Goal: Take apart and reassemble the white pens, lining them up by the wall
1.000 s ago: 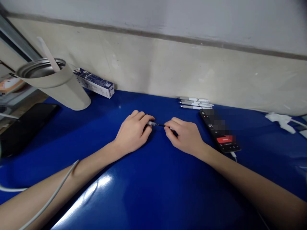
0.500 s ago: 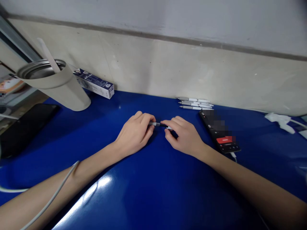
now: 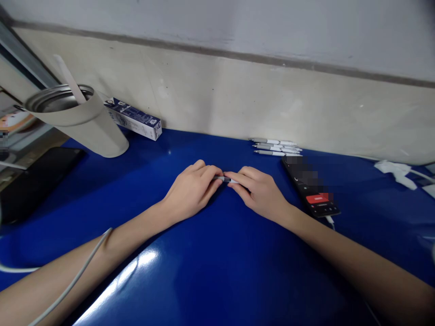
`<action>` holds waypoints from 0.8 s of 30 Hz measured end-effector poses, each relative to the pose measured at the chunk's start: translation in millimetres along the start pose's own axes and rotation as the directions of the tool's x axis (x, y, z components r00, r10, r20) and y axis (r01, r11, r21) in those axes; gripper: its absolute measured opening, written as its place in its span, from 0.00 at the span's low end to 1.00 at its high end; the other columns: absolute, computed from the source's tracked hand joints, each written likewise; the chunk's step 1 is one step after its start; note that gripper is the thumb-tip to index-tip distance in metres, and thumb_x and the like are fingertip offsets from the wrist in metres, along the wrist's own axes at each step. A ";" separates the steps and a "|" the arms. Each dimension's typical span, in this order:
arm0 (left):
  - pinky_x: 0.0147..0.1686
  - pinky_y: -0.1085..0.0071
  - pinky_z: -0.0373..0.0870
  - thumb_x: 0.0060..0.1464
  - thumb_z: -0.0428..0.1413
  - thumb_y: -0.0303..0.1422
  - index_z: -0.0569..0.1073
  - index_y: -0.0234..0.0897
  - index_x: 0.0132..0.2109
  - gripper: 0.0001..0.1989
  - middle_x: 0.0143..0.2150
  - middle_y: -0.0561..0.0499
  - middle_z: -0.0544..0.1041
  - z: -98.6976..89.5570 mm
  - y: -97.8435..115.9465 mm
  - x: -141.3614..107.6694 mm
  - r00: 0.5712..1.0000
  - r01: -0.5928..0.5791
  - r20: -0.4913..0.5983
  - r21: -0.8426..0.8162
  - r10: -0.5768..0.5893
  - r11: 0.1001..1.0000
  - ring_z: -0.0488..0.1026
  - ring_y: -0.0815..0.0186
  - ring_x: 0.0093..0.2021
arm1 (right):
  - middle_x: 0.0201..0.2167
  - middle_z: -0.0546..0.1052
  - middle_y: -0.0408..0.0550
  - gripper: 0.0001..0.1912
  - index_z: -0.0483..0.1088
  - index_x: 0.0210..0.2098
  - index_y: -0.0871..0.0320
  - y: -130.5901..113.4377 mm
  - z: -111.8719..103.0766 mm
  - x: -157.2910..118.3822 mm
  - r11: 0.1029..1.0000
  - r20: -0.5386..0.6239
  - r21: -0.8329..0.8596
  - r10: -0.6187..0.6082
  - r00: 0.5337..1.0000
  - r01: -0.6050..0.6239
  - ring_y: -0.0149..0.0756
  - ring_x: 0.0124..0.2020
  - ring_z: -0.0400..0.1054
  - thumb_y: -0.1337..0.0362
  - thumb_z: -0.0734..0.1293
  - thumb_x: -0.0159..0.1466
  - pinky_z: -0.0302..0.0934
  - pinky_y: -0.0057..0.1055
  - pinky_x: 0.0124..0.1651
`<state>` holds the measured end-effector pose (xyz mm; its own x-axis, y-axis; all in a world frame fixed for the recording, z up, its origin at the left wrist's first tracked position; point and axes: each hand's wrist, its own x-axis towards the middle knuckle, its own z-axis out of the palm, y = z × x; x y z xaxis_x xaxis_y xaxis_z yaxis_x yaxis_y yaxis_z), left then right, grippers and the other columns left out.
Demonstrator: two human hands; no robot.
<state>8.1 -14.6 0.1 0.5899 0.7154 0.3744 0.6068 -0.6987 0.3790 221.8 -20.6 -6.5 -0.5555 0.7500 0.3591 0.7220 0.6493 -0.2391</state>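
Over the middle of the blue table, my left hand and my right hand pinch the two ends of one pen. Only a short grey, dark and white stretch of it shows between the fingertips; the rest is hidden in the fingers. Its grey end is in my left hand, its white end in my right. Several white and grey pens lie side by side near the wall, behind my right hand.
A phone with a cable lies right of my right hand. At the back left stand a large cream tumbler with a straw and a small blue-white box. A white cable crosses my left forearm. A black object lies far left.
My hands have come closer together, and less of the pen shows between them. The long dark section visible before is now mostly covered. The other pens stay put.
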 end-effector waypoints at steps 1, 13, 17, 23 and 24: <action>0.39 0.65 0.64 0.66 0.44 0.33 0.67 0.34 0.45 0.10 0.40 0.48 0.75 -0.1 0.1 -0.2 1.000 -0.007 0.011 0.001 0.007 1.000 0.65 0.62 0.39 | 0.35 0.73 0.48 0.15 0.70 0.50 0.58 -0.1 0.2 -0.1 1.000 -0.002 0.008 -0.003 1.000 0.003 0.35 0.35 0.67 0.61 0.57 0.69 0.62 0.32 0.38; 0.32 0.70 0.62 0.66 0.43 0.35 0.72 0.34 0.40 0.15 0.29 0.50 0.71 0.8 -2.4 -0.1 1.000 -0.013 0.019 0.026 0.013 1.000 0.66 0.65 0.32 | 0.34 0.72 0.47 0.13 0.72 0.43 0.58 -0.8 -2.5 0.2 0.999 0.050 0.021 -0.034 0.998 0.033 0.34 0.36 0.66 0.61 0.57 0.69 0.60 0.30 0.39; 0.32 0.70 0.62 0.66 0.43 0.35 0.72 0.34 0.39 0.16 0.29 0.50 0.71 0.0 -1.5 -0.4 0.999 -0.010 0.037 0.019 0.009 1.000 0.66 0.66 0.31 | 0.33 0.71 0.46 0.14 0.72 0.44 0.55 -0.3 -2.6 -0.3 1.000 0.086 0.001 -0.005 0.996 0.005 0.32 0.33 0.65 0.59 0.57 0.70 0.58 0.28 0.36; 0.30 0.71 0.62 0.66 0.42 0.35 0.72 0.34 0.39 0.16 0.29 0.50 0.72 -0.1 -0.9 -0.1 1.000 -0.015 0.027 0.026 0.014 1.000 0.67 0.67 0.29 | 0.33 0.72 0.46 0.15 0.72 0.44 0.55 -0.5 -1.1 -1.4 1.000 0.089 0.012 -0.018 0.996 0.017 0.31 0.32 0.65 0.58 0.57 0.70 0.57 0.28 0.34; 0.30 0.71 0.63 0.66 0.43 0.35 0.72 0.34 0.39 0.15 0.30 0.50 0.72 0.1 -0.9 -0.1 0.999 -0.022 0.026 0.025 0.021 0.999 0.67 0.67 0.29 | 0.33 0.72 0.46 0.15 0.72 0.44 0.55 -0.6 -1.1 -1.3 1.000 0.091 0.014 -0.021 0.996 0.019 0.31 0.32 0.65 0.58 0.57 0.70 0.57 0.28 0.35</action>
<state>7.5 -14.1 -0.4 0.6162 0.7001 0.3608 0.6068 -0.7140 0.3492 222.5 -22.1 -5.8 -0.6055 0.7449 0.2802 0.7051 0.6654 -0.2450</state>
